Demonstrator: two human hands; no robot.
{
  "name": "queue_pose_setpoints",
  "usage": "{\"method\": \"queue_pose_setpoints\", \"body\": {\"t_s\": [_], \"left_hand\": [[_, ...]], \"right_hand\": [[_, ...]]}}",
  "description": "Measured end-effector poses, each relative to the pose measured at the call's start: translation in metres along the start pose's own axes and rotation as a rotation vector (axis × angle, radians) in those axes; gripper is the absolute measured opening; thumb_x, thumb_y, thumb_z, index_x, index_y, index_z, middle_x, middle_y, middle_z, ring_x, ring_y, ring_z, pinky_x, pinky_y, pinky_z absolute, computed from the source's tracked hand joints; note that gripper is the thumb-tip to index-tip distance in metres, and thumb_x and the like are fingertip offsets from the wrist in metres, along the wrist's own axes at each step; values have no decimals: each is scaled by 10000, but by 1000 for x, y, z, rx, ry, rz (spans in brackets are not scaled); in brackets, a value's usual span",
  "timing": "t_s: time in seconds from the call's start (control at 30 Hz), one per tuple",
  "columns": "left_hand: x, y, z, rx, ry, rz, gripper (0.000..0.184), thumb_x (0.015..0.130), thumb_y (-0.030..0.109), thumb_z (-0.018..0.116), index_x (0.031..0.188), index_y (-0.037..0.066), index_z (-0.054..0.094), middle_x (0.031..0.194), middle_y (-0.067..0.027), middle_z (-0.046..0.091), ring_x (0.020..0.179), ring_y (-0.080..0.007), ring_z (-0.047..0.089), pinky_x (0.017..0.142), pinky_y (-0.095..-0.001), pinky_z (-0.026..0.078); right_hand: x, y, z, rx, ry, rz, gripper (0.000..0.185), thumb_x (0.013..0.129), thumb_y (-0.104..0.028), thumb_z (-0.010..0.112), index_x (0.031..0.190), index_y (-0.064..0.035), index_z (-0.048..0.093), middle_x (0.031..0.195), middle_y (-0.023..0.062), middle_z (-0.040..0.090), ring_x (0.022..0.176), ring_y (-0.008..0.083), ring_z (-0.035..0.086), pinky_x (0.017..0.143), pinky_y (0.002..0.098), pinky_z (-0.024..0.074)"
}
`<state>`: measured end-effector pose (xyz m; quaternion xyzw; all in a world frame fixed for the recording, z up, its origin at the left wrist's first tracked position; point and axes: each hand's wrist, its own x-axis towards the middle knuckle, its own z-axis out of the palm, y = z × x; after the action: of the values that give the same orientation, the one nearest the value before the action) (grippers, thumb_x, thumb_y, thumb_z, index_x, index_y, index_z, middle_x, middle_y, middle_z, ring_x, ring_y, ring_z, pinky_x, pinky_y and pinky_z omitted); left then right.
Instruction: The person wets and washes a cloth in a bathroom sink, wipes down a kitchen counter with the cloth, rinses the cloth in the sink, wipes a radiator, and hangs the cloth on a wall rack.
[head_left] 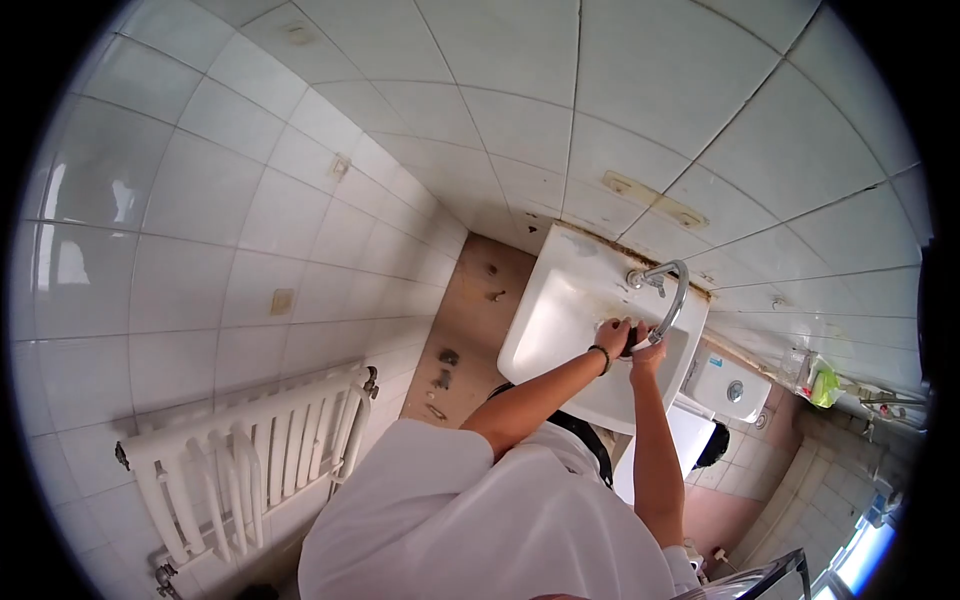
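Observation:
My left hand [613,338], with a dark band at the wrist, is closed over the sink basin. Its fingers are around a small black object [629,342] whose kind I cannot make out. Close beside it, my right hand [648,352] has its fingers closed against the same object, just under the end of the curved metal faucet [682,290]. Both hands partly cover the object. The white sink [545,320] is mounted against the tiled wall. Whether water is running is too small to tell.
A white toilet [735,388] stands right of the sink, with a dark bin [712,445] near it. At the lower left, a white radiator [270,455] runs along the wall. Green and clear items [823,384] sit on a shelf at the far right.

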<state>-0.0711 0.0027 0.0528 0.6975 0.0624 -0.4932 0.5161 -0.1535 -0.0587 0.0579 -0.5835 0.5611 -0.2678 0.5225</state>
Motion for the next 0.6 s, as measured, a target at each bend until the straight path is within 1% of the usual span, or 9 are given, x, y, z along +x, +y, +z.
{"method": "queue_pose_setpoints", "body": {"t_s": [0.13,0.17,0.27,0.3,0.37,0.4,0.43,0.47,0.6], "left_hand": [[-34,23,-7,-316,-2,-4,311,910,329,688,1068,72,612,849,-74,659,809,-173,689,691,-368,592],[-30,23,-8,-363,2,-86,296,922,313,697,1078,84,596,846,-64,657,802,-179,699,701,-370,594],[37,-30,-2,-689,-355,-144,283,944,347,686,1049,99,599,847,-60,659,786,-191,688,694,-369,588],[19,-10,-4,-721,-453,-276,277,967,413,644,878,162,565,808,-26,621,707,-179,625,587,-343,520],[19,-11,-15,-763,-760,-482,325,982,470,595,884,162,568,805,-22,620,704,-184,624,604,-350,524],[20,-11,-16,-777,-914,-584,353,990,499,570,887,162,569,804,-20,619,703,-186,624,613,-353,525],[49,-39,6,-668,-895,-307,381,991,523,551,947,154,629,878,-30,678,720,-189,643,629,-345,528],[38,-30,3,-703,-953,-328,388,993,525,547,950,149,633,878,-31,677,725,-187,641,635,-346,527],[-5,-25,5,-765,-954,-334,417,1002,529,530,960,131,648,878,-34,675,745,-181,635,658,-349,523]], "right_hand": [[-19,-48,-20,190,-152,165,210,874,-129,742,1005,-41,603,822,28,601,758,141,553,684,335,483],[-23,-43,-23,197,-226,109,257,830,-102,777,1017,-36,614,871,63,617,747,177,571,684,356,487],[-67,-77,-27,-346,-212,-417,271,831,-75,768,1066,-49,638,1024,87,657,881,244,654,776,372,541],[-80,-91,-25,-343,-228,-551,253,825,-55,755,1054,-43,648,1053,102,657,920,273,650,812,384,534],[-98,-110,-24,-333,-254,-817,223,813,-16,728,1028,-31,669,1112,133,656,997,333,642,885,408,520],[-100,-110,-24,-345,-261,-829,219,816,0,715,1028,-32,672,1122,138,654,1014,338,632,895,413,514],[-100,-109,-23,-354,-265,-842,217,818,15,701,1029,-33,674,1132,143,651,1030,343,622,904,417,509],[-100,-107,-24,-363,-269,-854,218,821,31,687,1029,-34,677,1142,148,649,1046,348,612,913,422,504],[-91,-104,-26,-442,-341,-975,240,791,-189,771,989,-83,686,1109,148,619,1024,404,573,955,532,432]]}}
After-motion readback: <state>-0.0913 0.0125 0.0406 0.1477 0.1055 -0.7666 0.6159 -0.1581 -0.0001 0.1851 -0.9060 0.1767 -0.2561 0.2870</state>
